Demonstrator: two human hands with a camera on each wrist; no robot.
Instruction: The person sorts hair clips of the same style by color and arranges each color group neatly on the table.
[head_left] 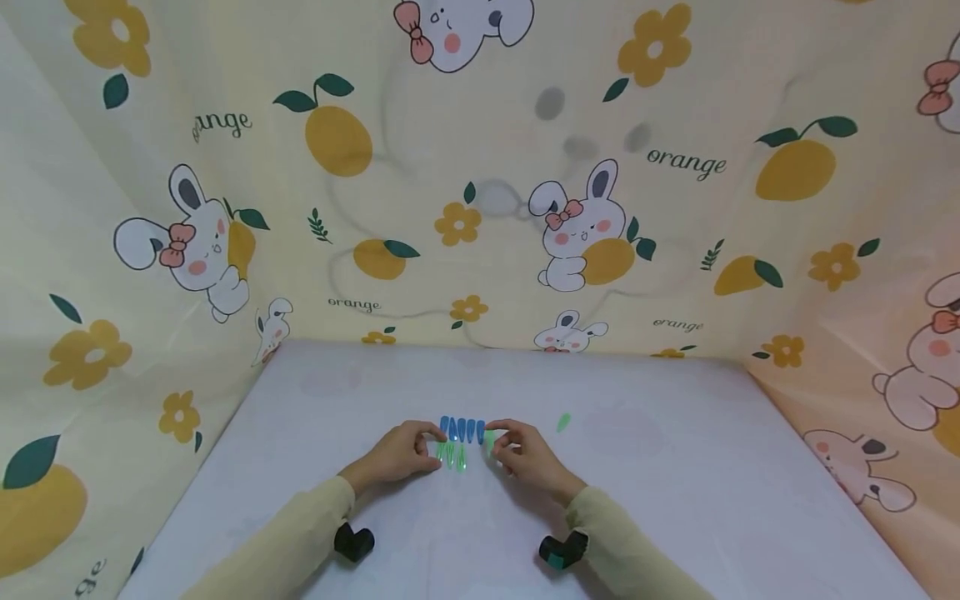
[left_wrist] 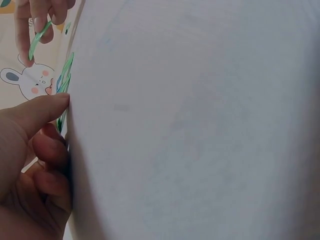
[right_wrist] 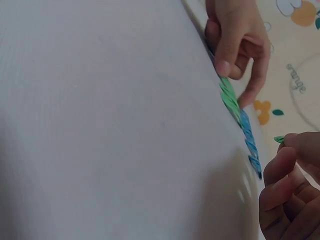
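Observation:
A row of several blue snap hair clips (head_left: 462, 430) lies on the white table (head_left: 660, 467), with a row of three green hair clips (head_left: 451, 455) just below it. My left hand (head_left: 408, 452) rests at the left end of both rows. Its thumb tip touches the green clips and its index fingertip reaches the edge of the blue row, the two tips apart. A separate green hair clip (left_wrist: 38, 40) is pinched between thumb and fingers of my right hand (head_left: 528, 457), just right of the rows. In the right wrist view only the end of that clip (right_wrist: 279, 139) shows.
Another green hair clip (head_left: 564, 422) lies alone to the right, beyond my right hand. A printed cloth (head_left: 495, 250) with rabbits and oranges hangs behind the table and along both sides. Each forearm wears a black wrist device (head_left: 354, 543).

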